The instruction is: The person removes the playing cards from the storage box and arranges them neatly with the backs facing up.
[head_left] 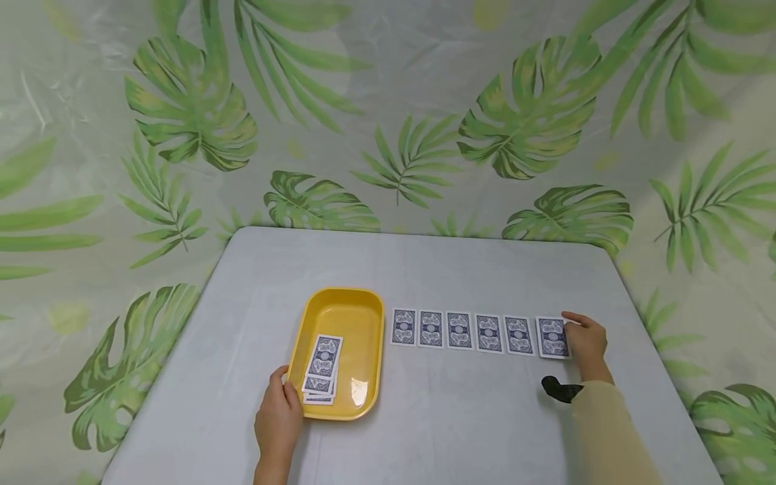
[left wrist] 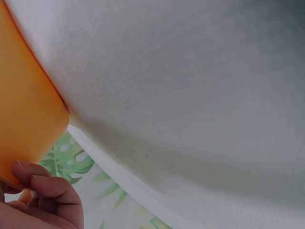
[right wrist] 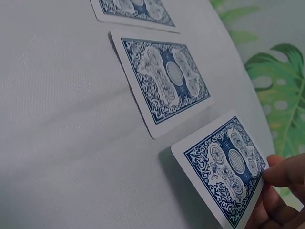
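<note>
My right hand pinches the right edge of a blue-backed playing card, the rightmost of a row. In the right wrist view that card is tilted off the table, with a shadow beneath it. To its left, several more playing cards lie back up, side by side. My left hand grips the left rim of a yellow tray, its thumb over the edge. Inside the tray, at its left side, a few overlapping cards lie back up. In the left wrist view, curled fingers hold the tray's edge.
A white cloth covers the table, whose far edge meets a leaf-printed curtain. A black strap-like piece sticks out by the right sleeve. The tray stands just left of the card row.
</note>
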The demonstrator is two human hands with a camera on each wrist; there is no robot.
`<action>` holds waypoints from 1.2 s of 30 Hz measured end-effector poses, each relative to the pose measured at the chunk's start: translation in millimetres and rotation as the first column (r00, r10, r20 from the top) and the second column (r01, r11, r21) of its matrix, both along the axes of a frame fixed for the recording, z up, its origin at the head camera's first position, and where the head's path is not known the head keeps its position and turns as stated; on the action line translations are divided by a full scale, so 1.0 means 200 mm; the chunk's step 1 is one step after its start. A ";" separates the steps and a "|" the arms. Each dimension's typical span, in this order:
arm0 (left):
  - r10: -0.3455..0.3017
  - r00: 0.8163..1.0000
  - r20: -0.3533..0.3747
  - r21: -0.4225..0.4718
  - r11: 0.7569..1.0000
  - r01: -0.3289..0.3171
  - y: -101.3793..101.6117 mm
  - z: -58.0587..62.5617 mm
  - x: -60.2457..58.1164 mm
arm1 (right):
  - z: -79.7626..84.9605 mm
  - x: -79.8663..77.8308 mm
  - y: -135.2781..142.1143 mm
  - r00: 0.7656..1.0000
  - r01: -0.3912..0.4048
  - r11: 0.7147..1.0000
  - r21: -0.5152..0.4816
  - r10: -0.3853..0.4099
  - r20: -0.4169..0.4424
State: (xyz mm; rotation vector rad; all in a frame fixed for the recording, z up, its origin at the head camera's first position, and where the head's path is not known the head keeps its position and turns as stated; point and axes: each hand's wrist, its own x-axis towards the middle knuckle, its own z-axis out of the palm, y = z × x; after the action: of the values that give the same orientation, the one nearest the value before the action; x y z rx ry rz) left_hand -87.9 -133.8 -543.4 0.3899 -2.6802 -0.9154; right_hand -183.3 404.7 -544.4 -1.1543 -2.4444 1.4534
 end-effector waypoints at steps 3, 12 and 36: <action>0.002 1.000 0.002 0.004 1.000 -0.002 0.00 0.00 0.00 | 0.00 -0.01 0.01 0.999 -0.034 0.999 0.023 0.034 0.022; -0.006 1.000 0.023 0.000 1.000 0.006 0.00 0.00 0.00 | -0.03 0.01 -0.01 0.990 -0.134 0.986 0.103 0.129 0.049; -0.013 1.000 -0.014 0.001 1.000 0.013 -0.01 0.00 0.00 | -0.04 0.01 -0.08 0.977 -0.208 0.947 0.243 0.213 0.005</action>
State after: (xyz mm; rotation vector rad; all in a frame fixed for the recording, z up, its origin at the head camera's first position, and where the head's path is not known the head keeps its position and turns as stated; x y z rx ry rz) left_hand -87.9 -136.1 -544.2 0.3662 -2.6728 -0.9201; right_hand -180.7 388.1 -552.1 -0.8473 -2.7054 1.1571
